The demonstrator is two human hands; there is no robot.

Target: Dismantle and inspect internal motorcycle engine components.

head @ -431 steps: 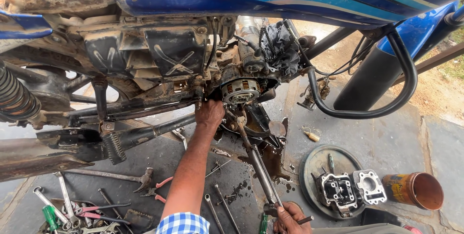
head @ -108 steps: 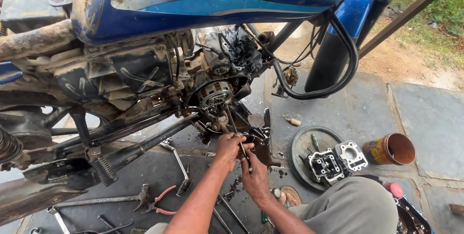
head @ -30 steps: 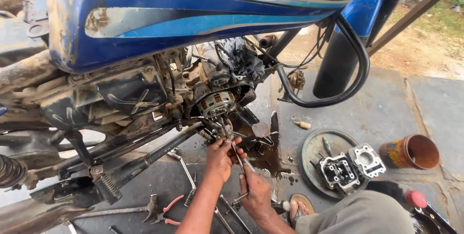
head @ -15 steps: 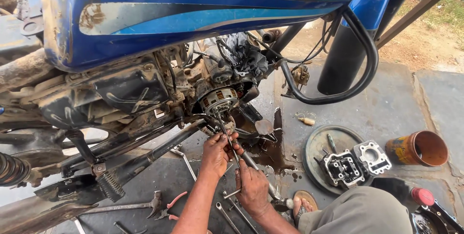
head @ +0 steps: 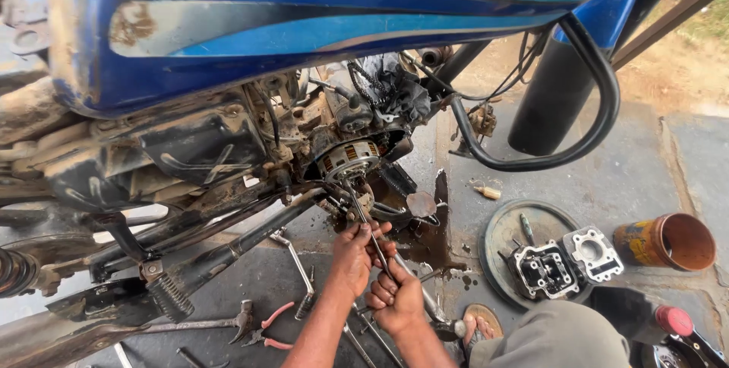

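Presently: left hand (head: 355, 254) and right hand (head: 395, 300), close together, both clamped on one long steel bar tool (head: 372, 235), its tip at twelve o'clock against the round copper-wound engine stator (head: 348, 159) under the blue motorcycle fuel tank (head: 304, 18). At three o'clock, a grey finned cylinder head (head: 547, 269) on a round metal dish (head: 505, 235); beyond, a rusty orange can (head: 668, 240). At eight o'clock, red-handled pliers (head: 267, 330).

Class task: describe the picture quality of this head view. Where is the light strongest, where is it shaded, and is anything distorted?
Head view: daylight is brightest on the sandy ground top right; the engine sits in shade beneath the blue tank; both hands, left and right, on the long metal tool look sharp; wide-lens bending curves the frame edges.
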